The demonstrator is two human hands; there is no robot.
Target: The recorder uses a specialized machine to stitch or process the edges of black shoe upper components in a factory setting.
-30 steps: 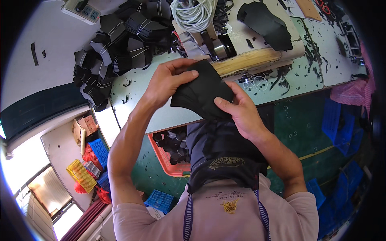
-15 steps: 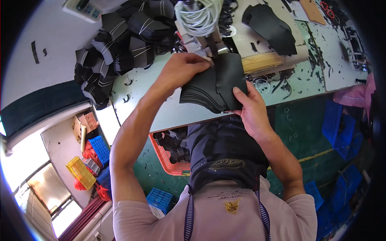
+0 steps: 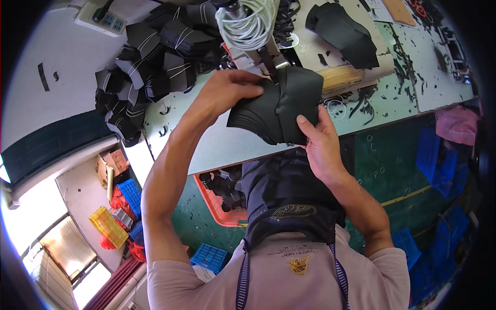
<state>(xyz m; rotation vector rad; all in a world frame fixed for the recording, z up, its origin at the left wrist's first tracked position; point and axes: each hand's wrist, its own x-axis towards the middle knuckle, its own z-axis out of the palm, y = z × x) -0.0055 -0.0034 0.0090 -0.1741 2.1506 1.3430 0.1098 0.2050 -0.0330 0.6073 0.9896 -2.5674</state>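
Observation:
A fanned stack of thin black sheet pieces (image 3: 254,116) lies in front of a machine head (image 3: 262,61) at the table's near side. Another black piece (image 3: 299,95) overlaps its right part, close under the machine. My left hand (image 3: 227,94) is at the stack's upper left, thumb and fingers closed over that edge; its fingertips are partly hidden. On the right, my right hand (image 3: 323,139) grips the overlapping piece by its lower right edge, thumb on top and fingers beneath.
Banded bundles of black pieces (image 3: 178,33) are heaped at the back left. More black pieces (image 3: 343,33) lie on the pale board, beside scattered scraps (image 3: 364,106). Coiled white tubing (image 3: 248,26) hangs by the machine. Below the table edge stands an orange basket (image 3: 219,214).
The overlapping black piece has turned and shifted slightly right, with my right hand at its edge. My left hand has slid a little left along the stack.

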